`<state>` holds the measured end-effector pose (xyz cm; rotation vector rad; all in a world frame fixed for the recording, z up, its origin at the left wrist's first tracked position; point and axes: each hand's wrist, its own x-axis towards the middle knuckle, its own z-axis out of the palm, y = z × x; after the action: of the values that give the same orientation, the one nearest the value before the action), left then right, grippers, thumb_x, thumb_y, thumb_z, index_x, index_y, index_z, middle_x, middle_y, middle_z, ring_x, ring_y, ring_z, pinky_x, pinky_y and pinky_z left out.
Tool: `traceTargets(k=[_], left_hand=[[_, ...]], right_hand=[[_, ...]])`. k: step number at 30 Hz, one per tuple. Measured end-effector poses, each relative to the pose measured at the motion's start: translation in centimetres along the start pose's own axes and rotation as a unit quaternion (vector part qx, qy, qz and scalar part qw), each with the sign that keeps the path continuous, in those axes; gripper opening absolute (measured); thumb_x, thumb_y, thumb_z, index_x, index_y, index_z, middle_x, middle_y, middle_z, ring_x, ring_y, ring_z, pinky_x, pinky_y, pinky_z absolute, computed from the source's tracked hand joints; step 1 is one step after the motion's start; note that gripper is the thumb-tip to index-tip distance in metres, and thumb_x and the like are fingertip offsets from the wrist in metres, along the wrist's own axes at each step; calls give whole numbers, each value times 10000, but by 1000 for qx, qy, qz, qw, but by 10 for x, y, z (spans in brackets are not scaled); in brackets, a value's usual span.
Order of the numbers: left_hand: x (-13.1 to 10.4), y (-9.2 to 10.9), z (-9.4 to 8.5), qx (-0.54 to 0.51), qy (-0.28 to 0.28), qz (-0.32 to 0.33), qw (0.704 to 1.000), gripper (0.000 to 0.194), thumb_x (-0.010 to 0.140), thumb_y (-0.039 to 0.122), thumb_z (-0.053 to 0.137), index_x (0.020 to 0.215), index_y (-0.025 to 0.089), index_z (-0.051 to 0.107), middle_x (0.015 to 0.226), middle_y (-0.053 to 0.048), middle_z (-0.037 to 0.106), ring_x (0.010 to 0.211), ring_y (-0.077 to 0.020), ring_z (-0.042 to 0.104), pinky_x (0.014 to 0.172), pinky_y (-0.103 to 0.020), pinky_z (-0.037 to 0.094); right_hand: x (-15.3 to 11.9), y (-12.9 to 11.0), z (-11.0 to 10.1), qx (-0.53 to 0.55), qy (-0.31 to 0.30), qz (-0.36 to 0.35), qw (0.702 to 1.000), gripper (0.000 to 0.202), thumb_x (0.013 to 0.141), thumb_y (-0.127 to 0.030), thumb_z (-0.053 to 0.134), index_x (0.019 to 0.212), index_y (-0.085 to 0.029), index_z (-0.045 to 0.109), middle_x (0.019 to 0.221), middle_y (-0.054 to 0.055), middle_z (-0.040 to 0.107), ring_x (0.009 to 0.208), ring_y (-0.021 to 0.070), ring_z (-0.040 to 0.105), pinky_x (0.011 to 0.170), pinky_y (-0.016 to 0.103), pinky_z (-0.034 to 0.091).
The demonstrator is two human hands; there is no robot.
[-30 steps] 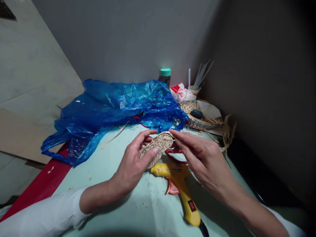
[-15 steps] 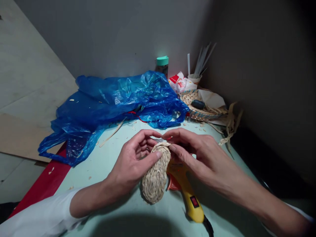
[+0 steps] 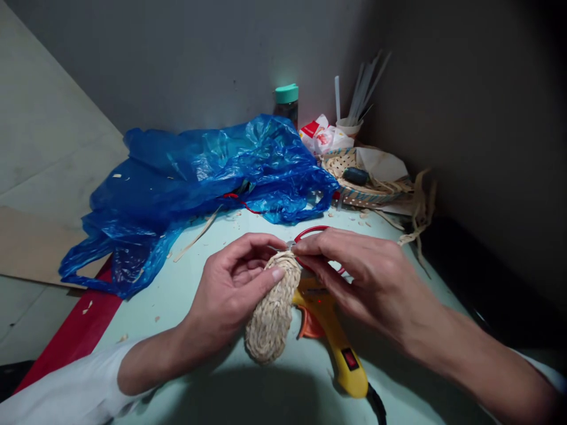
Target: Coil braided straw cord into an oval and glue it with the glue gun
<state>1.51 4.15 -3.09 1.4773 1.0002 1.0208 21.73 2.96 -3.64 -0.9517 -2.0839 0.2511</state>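
A braided straw sole (image 3: 270, 319), long and rounded, hangs tilted over the table with its upper end between my hands. My left hand (image 3: 234, 283) grips it, the thumb lying on its face and the fingers curled behind. At the upper right edge, my right hand (image 3: 354, 265) pinches the straw between thumb and forefinger; the exact bit under the fingertips is hidden. Behind my right fingers lie red-handled scissors (image 3: 310, 229), mostly covered. A yellow glue gun (image 3: 334, 333) with an orange trigger rests on the table below my right hand, its small red light lit.
A crumpled blue plastic bag (image 3: 186, 171) spreads across the back left. Back right stand a woven basket (image 3: 372, 195) with straw, a cup of glue sticks (image 3: 349, 127) and a green-lidded jar (image 3: 287, 103). A dark object (image 3: 478, 283) lies right; straw scraps litter the table (image 3: 177, 307).
My right thumb and forefinger have closed together at the sole's upper edge, where they were apart before. The sole has shifted slightly left, and more of the red scissors handle shows.
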Motion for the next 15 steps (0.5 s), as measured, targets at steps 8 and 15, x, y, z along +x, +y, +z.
traceTargets(k=[8, 15], left_hand=[[0, 9, 3, -27, 16, -80, 996, 144, 795, 162, 784, 931, 203, 760, 890, -1, 771, 792, -99, 732, 703, -101, 572], [-1, 8, 1, -37, 18, -102, 994, 142, 772, 232, 820, 893, 190, 758, 833, 3, 742, 738, -86, 688, 682, -110, 549]], right_hand=[[-3, -5, 1, -12, 10, -16, 1000, 151, 952, -34, 506, 1001, -99, 632, 935, 89, 677, 830, 190, 646, 729, 300, 508], [-5, -8, 6, -19, -3, -35, 999, 180, 937, 6, 474, 894, -61, 636, 785, 71, 590, 682, 173, 494, 630, 316, 413]])
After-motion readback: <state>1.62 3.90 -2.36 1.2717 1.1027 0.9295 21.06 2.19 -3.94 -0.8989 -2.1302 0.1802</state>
